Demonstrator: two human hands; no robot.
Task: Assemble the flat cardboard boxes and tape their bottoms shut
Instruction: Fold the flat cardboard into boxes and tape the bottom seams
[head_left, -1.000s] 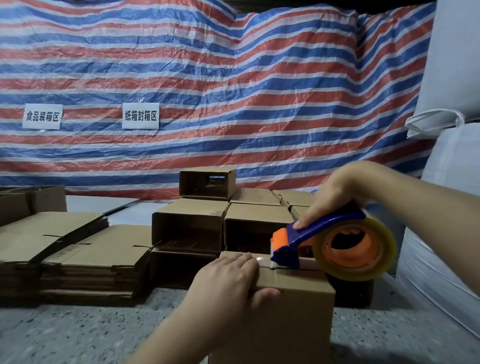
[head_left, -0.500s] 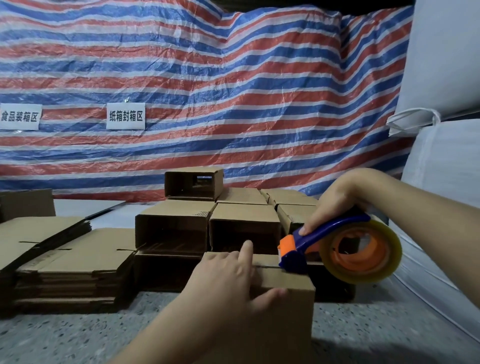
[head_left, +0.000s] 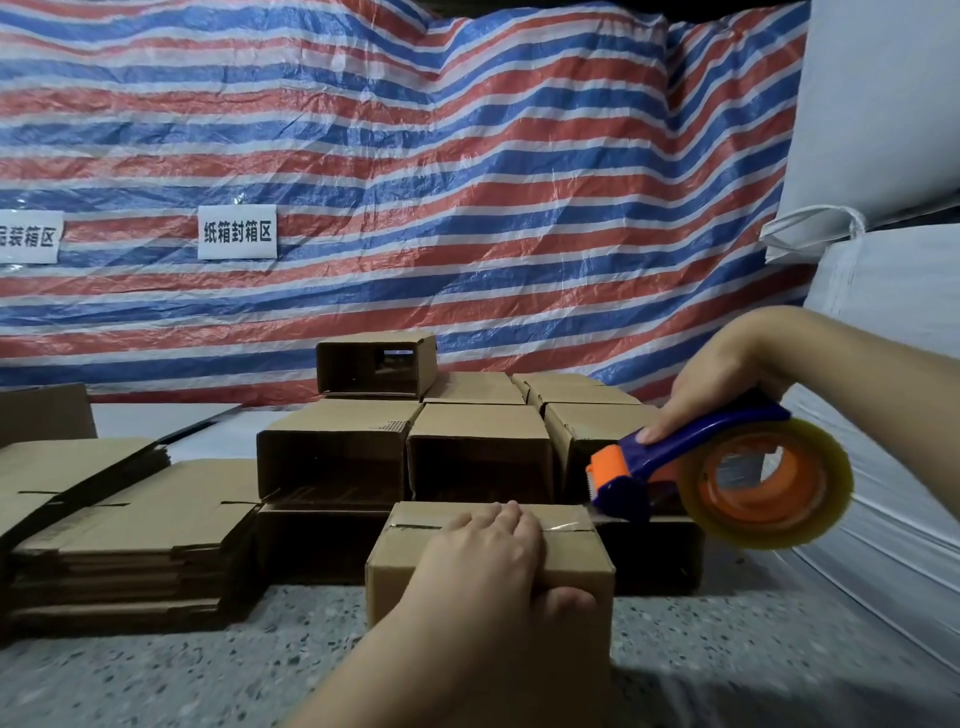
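- Striped red, white and blue tarp (head_left: 467, 182) hangs as backdrop; speckled stone floor (head_left: 156, 670) below; two white paper signs (head_left: 237, 232) on the tarp, one cut by the frame's left edge.
- Cardboard box (head_left: 571, 561): plain brown, standing on the floor, flaps folded closed on top, a glossy clear tape strip along the centre seam.
- Left hand (head_left: 483, 566) lies over the box top, fingers across the seam, thumb on the near face.
- Right hand (head_left: 722, 374) is wrapped round the blue handle of one tape dispenser (head_left: 675, 467), just right of the left hand; orange blade end at the box's right edge.
- Behind the hands: about eight assembled boxes (head_left: 478, 452). Left: two stacks of flat boxes (head_left: 130, 519).
- Versus half a second back: dispenser has run off the box's right edge.
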